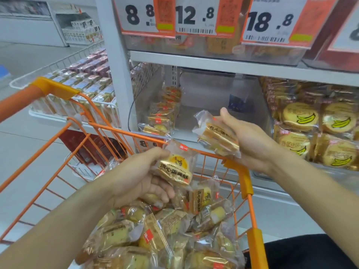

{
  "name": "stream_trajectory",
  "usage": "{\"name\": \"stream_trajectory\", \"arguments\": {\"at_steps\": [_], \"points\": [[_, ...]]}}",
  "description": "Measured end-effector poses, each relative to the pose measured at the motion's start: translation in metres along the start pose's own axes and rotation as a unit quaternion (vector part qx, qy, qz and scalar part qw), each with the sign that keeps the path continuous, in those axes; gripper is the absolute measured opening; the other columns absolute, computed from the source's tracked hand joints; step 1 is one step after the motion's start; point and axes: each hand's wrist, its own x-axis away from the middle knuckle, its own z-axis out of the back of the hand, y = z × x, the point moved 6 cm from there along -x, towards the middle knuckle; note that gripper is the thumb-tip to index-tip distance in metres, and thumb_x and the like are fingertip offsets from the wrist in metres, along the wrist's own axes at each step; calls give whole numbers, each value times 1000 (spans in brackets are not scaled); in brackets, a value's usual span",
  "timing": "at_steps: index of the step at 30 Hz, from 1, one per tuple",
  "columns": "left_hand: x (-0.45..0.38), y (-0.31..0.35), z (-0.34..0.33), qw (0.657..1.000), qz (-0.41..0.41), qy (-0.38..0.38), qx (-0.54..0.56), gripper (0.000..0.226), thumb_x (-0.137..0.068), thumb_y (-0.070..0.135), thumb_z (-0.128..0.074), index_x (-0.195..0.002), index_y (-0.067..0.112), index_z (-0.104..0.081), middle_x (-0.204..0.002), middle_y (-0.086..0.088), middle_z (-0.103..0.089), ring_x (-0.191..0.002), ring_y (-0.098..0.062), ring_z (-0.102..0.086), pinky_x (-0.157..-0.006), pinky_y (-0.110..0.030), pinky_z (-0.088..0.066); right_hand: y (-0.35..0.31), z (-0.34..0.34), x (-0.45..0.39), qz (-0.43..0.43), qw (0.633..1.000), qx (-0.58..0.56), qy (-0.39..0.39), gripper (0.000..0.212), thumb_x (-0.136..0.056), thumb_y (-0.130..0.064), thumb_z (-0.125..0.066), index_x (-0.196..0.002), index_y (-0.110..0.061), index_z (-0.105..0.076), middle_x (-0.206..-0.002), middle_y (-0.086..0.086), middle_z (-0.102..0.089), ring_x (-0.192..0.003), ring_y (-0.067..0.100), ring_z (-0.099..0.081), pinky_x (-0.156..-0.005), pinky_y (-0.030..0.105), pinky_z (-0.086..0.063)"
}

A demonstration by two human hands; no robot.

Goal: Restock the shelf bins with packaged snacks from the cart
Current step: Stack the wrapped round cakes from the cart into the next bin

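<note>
The orange wire cart (116,136) stands against the grey shelf, its front rim between the hands and the clear plastic shelf bin (204,105), which holds a few gold-wrapped pastry packets (165,111) along its left wall. Above the cart's heap of wrapped snacks (165,235), the left hand (139,181) grips 1 gold-labelled snack packet (175,167). The right hand (246,138), at the bin's mouth, clasps a small stack of packets (217,136).

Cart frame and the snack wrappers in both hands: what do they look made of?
Cart: thin orange rods, likely painted or coated metal wire; the thicker corner pieces look like moulded plastic. Snack in the left hand, pack at: clear glossy film with a gold printed label, crinkled and glinting. Right hand pack: same film, apparently.
</note>
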Motion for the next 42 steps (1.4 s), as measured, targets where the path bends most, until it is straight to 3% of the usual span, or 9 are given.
{"name": "stream_trajectory", "arguments": {"at_steps": [2,7,10,16,21,25,31,38,42], "points": [[-4,2,-2,998,-4,-3,58,51,-91,34,-52,-110,-12,-60,-57,-27,-65,-46,-28,-65,-44,-28,-52,0,-9,3,14,997,46,-57,38,-93,-32,-63,-123,-9,-66,-102,11,-71,-71,15,-70,-69,30,-56],[12,8,-9,990,-102,-20,101,33,-101,27,-49,-129,11,-58,-119,-22,-66,-84,-47,-69,-72,-47,-59,5,-7,-2,100,976,189,-38,67,-62,-35,-95,-123,-29,-67,-126,5,-69,-116,29,-65,-100,48,-52],[13,14,-12,986,-137,-23,89,37,-102,37,-43,-131,19,-57,-119,-18,-69,-93,-46,-68,-80,-49,-55,1,-12,3,175,963,203,44,68,-54,-38,-96,-114,-23,-68,-119,6,-70,-103,28,-72,-93,52,-57],[13,14,-16,988,-143,-29,54,77,-69,69,-75,-130,26,-55,-112,-6,-73,-86,-35,-72,-65,-39,-53,-1,-38,12,267,908,308,93,50,-64,-55,-78,-106,-32,-65,-119,-1,-59,-100,1,-62,-78,21,-54],[15,13,-12,981,-186,14,61,63,-78,43,-74,-131,16,-53,-106,-14,-72,-79,-31,-66,-57,-33,-42,31,-49,-4,111,967,228,12,109,-54,-84,-69,-140,-24,-43,-129,-1,-63,-110,9,-67,-94,27,-53],[19,21,-8,971,-232,49,20,55,-82,49,-74,-129,26,-56,-102,2,-73,-84,-15,-69,-61,-24,-50,28,-51,-1,78,960,240,-120,74,-76,-23,-86,-139,-16,-47,-124,3,-70,-113,14,-68,-95,28,-54],[31,39,-9,908,-321,145,-224,47,-78,61,-62,-120,45,-48,-105,37,-62,-98,15,-58,-76,-5,-44,11,-36,-6,128,919,340,-151,87,-68,-11,-92,-140,-21,-44,-132,-1,-64,-123,18,-62,-103,50,-51],[-7,60,-4,767,-346,138,-523,67,-93,75,-29,-144,31,-36,-140,11,-47,-131,-14,-44,-107,-42,-40,-13,-27,-16,206,879,428,-49,81,-63,-24,-95,-130,-22,-49,-117,-13,-64,-106,0,-63,-85,13,-50],[-26,50,12,720,-231,200,-623,93,-85,73,8,-159,18,2,-167,-2,-2,-153,-20,7,-125,-43,1,-18,-19,-32,229,878,418,37,74,-67,-37,-91,-126,-25,-48,-114,-16,-61,-98,2,-66,-76,24,-57]]}}
